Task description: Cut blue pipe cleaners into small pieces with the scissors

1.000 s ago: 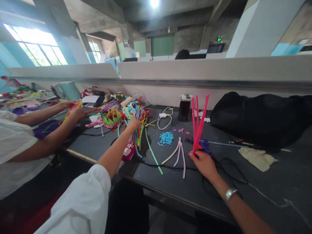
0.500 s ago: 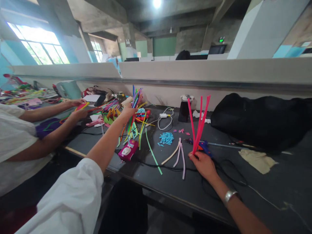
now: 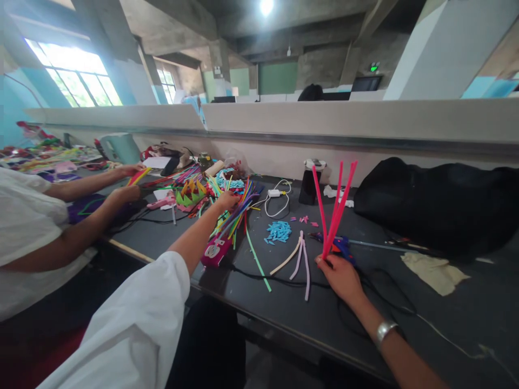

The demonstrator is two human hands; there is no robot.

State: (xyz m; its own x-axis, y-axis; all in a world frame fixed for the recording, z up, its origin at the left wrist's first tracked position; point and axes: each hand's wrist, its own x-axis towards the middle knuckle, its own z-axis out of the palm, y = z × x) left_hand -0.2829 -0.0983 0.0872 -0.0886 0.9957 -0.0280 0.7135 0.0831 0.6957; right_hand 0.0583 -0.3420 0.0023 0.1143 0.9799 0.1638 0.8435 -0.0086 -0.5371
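My left hand point(image 3: 227, 201) is closed round a bundle of many-coloured pipe cleaners point(image 3: 250, 201), which now slants low over the table. Under it sits a magenta box point(image 3: 214, 252), partly covered. My right hand point(image 3: 340, 274) pinches several hot-pink pipe cleaners point(image 3: 335, 222) at their lower ends, so they stand upright and fan out. Just behind that hand lies a blue and orange tool point(image 3: 343, 247), partly hidden, perhaps a glue gun. Between the hands are a green pipe cleaner point(image 3: 257, 257), a joined lilac and cream bunch point(image 3: 303, 258), short blue pieces point(image 3: 278, 231) and small pink pieces point(image 3: 304, 219).
A co-worker's hands point(image 3: 126, 190) hold yellow and red strips at the left. A dark phone point(image 3: 308, 186) stands upright at the back near a white cable point(image 3: 277, 193). A large black bag point(image 3: 433, 208) and a beige cloth point(image 3: 434, 273) lie to the right.
My left hand has moved slightly right and down, tipping the bundle from upright to a low slant. My right hand keeps the pink pipe cleaners upright, nearly unmoved. The view has shifted slightly.
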